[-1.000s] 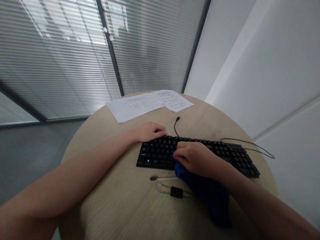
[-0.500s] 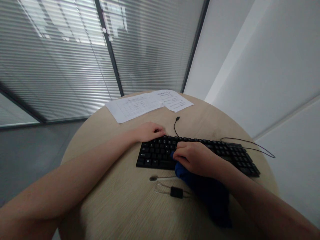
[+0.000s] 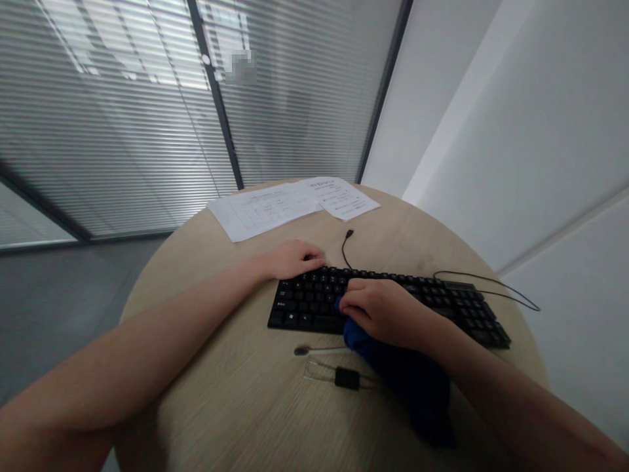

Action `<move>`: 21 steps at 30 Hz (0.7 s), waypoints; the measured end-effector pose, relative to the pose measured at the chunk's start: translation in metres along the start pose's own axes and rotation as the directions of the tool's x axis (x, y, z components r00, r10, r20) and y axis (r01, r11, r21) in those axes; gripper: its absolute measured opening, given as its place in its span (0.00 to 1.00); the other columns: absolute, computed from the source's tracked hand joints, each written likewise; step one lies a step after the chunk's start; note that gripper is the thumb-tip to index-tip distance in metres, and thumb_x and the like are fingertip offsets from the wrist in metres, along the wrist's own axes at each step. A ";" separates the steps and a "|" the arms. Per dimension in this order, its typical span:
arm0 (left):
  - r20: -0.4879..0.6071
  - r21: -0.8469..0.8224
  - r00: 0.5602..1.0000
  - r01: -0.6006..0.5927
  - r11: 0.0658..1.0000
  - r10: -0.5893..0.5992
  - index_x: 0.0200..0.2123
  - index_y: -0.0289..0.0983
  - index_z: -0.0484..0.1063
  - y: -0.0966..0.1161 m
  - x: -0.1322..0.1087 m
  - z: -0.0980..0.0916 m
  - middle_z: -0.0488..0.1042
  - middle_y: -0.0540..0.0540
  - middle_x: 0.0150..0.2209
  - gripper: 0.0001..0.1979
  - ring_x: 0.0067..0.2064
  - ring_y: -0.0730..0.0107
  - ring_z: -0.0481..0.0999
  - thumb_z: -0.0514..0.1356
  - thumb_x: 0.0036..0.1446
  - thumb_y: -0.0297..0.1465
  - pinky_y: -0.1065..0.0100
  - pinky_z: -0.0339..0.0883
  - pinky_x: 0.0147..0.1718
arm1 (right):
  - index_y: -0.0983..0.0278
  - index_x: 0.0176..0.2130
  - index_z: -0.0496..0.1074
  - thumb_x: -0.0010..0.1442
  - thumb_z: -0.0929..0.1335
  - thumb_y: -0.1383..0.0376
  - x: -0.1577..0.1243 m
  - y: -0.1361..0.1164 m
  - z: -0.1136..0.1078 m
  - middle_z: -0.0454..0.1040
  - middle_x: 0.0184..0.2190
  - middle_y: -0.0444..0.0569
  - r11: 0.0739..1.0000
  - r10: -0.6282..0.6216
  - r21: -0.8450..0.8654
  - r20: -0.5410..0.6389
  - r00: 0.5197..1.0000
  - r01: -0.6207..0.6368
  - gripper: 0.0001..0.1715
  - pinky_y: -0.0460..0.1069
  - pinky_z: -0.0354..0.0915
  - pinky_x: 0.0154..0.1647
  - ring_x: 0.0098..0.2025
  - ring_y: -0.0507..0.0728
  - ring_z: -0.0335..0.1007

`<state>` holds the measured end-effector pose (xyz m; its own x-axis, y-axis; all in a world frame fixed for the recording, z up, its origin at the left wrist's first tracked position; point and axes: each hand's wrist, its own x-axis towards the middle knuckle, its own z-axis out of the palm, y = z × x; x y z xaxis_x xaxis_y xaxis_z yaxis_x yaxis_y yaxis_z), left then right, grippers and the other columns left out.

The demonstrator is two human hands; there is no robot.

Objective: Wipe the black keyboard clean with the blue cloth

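Note:
A black computer keyboard [image 3: 314,305] lies across the round table. At its far left corner my left hand [image 3: 295,259] grips the back edge, thumb along the top and the other fingers curled, partly hidden. My right hand [image 3: 373,305] is closed around a blue cloth [image 3: 403,364], pressing a bunched tip of it onto the keys left of the middle. The rest of the cloth trails toward me under my wrist. In front of the keyboard lie a small thin-handled brush [image 3: 301,351] and a wire keycap puller [image 3: 347,378] with a black grip, their right ends near or under the cloth.
Printed papers [image 3: 265,210] lie at the far side of the wooden table [image 3: 236,393]. A cable with a USB plug [image 3: 348,233] sticks out behind the keyboard, and its loop [image 3: 511,288] reaches over the right edge. Blinds and a white wall stand beyond.
My right hand has shifted very slightly left with the cloth. My left hand, the keyboard and the tools stay where they were.

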<state>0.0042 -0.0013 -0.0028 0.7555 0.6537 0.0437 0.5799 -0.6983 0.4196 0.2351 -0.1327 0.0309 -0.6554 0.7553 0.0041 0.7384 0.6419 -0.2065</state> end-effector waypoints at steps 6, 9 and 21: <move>-0.003 0.008 1.000 -0.004 1.000 0.004 0.32 0.38 0.75 0.001 0.000 -0.001 0.75 0.49 0.28 0.21 0.30 0.69 0.70 0.51 0.67 0.44 0.68 0.57 0.32 | 0.64 0.39 0.79 0.68 0.65 0.67 -0.001 0.000 0.001 0.74 0.38 0.47 1.000 0.013 0.013 -0.006 1.000 -0.013 0.12 0.46 0.58 0.37 0.37 0.51 0.69; -0.002 0.018 1.000 0.000 1.000 0.000 0.32 0.38 0.75 0.001 0.000 -0.001 0.75 0.48 0.28 0.21 0.31 0.69 0.70 0.51 0.67 0.44 0.67 0.57 0.32 | 0.64 0.39 0.79 0.68 0.65 0.67 -0.001 0.001 0.002 0.74 0.38 0.48 1.000 0.008 0.020 -0.014 1.000 -0.008 0.12 0.46 0.58 0.38 0.37 0.51 0.69; 0.003 0.021 1.000 0.003 1.000 -0.003 0.33 0.38 0.76 0.001 0.000 -0.001 0.75 0.48 0.28 0.21 0.32 0.68 0.70 0.51 0.66 0.45 0.67 0.58 0.33 | 0.65 0.40 0.78 0.69 0.65 0.67 0.001 0.002 0.003 0.74 0.38 0.49 0.999 0.000 0.050 -0.007 1.000 0.000 0.12 0.46 0.59 0.39 0.37 0.51 0.69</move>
<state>0.0047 -0.0013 -0.0020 0.7544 0.6552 0.0397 0.5886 -0.7022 0.4006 0.2358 -0.1311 0.0275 -0.6545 0.7560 0.0107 0.7292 0.6349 -0.2554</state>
